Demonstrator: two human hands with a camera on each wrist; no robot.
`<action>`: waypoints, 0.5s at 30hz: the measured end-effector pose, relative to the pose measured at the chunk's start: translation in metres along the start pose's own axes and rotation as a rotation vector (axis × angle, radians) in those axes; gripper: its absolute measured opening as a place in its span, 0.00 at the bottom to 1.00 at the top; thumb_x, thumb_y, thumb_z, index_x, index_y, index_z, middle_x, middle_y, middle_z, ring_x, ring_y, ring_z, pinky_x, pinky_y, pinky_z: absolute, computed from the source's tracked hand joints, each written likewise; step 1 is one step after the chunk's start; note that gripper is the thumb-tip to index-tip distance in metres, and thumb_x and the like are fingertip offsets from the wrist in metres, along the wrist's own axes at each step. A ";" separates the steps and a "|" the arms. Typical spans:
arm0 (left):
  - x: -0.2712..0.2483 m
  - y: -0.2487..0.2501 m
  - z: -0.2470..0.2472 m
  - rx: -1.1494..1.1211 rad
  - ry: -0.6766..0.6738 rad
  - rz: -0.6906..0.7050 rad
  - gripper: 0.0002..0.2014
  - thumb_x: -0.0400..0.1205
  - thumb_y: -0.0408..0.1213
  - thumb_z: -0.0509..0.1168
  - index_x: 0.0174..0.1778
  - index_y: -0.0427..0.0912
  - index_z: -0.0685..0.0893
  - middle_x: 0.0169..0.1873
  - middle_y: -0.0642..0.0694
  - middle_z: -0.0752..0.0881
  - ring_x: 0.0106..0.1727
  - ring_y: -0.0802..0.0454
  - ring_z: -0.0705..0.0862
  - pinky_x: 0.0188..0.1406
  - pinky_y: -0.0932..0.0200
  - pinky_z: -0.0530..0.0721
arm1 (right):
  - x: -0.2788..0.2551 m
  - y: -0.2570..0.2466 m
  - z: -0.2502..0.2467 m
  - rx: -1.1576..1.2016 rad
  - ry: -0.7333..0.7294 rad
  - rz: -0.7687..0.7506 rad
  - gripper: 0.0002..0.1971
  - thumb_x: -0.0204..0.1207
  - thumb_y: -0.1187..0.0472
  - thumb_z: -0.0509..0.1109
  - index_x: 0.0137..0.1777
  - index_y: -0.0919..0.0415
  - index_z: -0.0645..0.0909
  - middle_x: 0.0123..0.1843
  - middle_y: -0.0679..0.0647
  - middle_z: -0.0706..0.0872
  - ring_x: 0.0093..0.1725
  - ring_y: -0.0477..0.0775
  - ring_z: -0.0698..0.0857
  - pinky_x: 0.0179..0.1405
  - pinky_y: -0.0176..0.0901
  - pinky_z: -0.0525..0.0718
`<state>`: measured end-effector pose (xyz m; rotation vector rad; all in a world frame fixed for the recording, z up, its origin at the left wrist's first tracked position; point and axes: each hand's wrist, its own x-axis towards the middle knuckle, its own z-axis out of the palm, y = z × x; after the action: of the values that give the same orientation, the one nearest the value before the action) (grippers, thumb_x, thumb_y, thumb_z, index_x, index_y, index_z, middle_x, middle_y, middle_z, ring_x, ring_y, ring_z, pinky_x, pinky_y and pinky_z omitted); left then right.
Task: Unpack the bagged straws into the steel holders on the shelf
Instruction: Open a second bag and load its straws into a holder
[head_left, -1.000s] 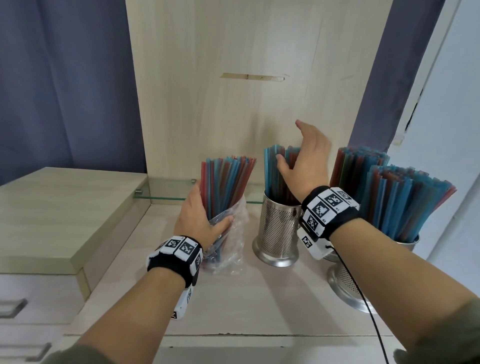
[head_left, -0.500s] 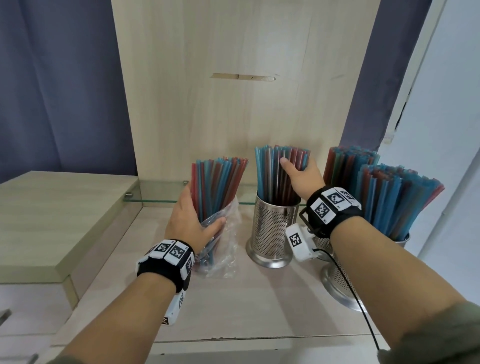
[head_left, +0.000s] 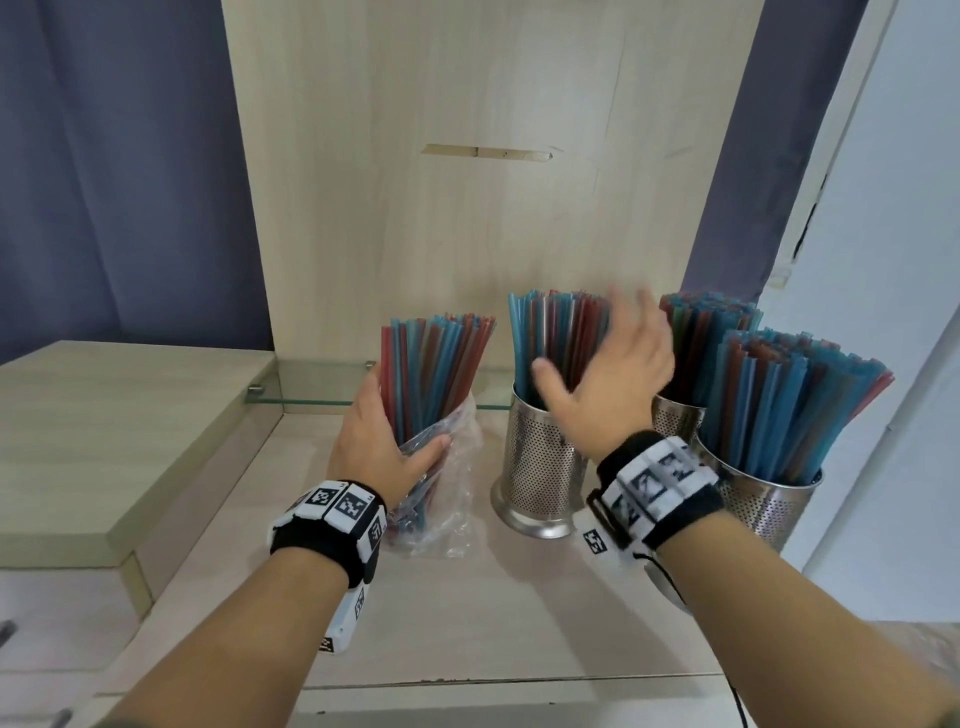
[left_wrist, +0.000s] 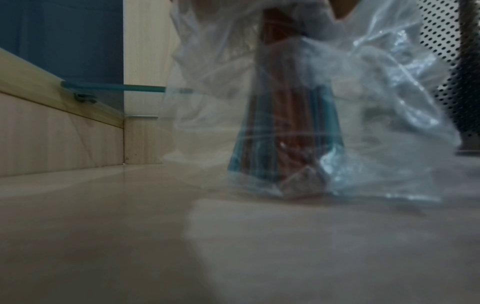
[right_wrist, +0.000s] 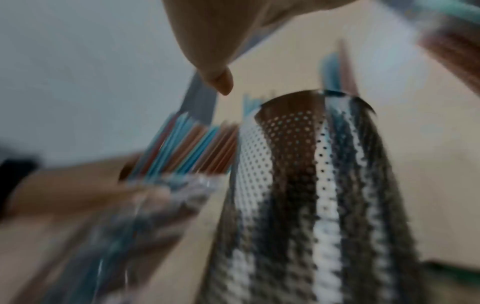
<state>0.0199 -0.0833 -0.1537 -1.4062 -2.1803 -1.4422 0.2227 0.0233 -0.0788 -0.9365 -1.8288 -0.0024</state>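
Observation:
A clear plastic bag (head_left: 457, 457) of red and blue straws (head_left: 434, 369) stands upright on the wooden shelf (head_left: 467, 613). My left hand (head_left: 382, 441) grips the bag around its middle. The bag's foot (left_wrist: 376, 123) rests on the shelf in the left wrist view. To its right stands a perforated steel holder (head_left: 540, 467) with straws (head_left: 556, 338) in it. My right hand (head_left: 608, 374) is in front of those straws, motion-blurred, fingers spread, holding nothing. In the right wrist view the thumb (right_wrist: 215, 67) hangs above the holder (right_wrist: 298, 185), and the bagged straws (right_wrist: 187, 148) are at its left.
Two more steel holders (head_left: 769, 493) full of straws (head_left: 789, 395) stand at the right, one (head_left: 675, 415) behind the other. A glass ledge (head_left: 311, 384) runs along the back. A raised wooden block (head_left: 104, 431) borders the shelf on the left. A wall is at the right.
My right hand has let go of the straw tips in the middle holder and drawn back toward me, fingers now spread. The left hand keeps its grip on the bag.

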 end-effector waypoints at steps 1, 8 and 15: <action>0.000 0.000 0.000 0.001 0.003 0.005 0.49 0.66 0.54 0.80 0.78 0.45 0.61 0.63 0.45 0.80 0.64 0.45 0.81 0.62 0.42 0.84 | -0.007 -0.004 0.001 -0.113 -0.014 -0.163 0.45 0.69 0.38 0.66 0.84 0.56 0.57 0.85 0.64 0.57 0.84 0.69 0.52 0.80 0.67 0.49; -0.002 0.003 -0.001 -0.010 0.019 0.015 0.47 0.67 0.52 0.81 0.77 0.44 0.62 0.62 0.45 0.80 0.63 0.44 0.81 0.61 0.43 0.84 | -0.022 0.004 0.015 -0.269 -0.318 -0.375 0.37 0.74 0.35 0.55 0.77 0.58 0.73 0.78 0.58 0.75 0.78 0.63 0.68 0.78 0.65 0.61; -0.002 0.002 0.000 -0.005 0.017 0.013 0.48 0.67 0.52 0.81 0.78 0.43 0.63 0.64 0.44 0.80 0.64 0.44 0.81 0.63 0.44 0.84 | -0.036 0.014 -0.012 -0.104 -0.115 0.098 0.49 0.69 0.30 0.68 0.82 0.61 0.60 0.77 0.61 0.72 0.77 0.63 0.69 0.75 0.64 0.68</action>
<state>0.0225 -0.0844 -0.1530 -1.4022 -2.1553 -1.4509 0.2463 0.0070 -0.1070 -1.1190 -1.9009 0.0172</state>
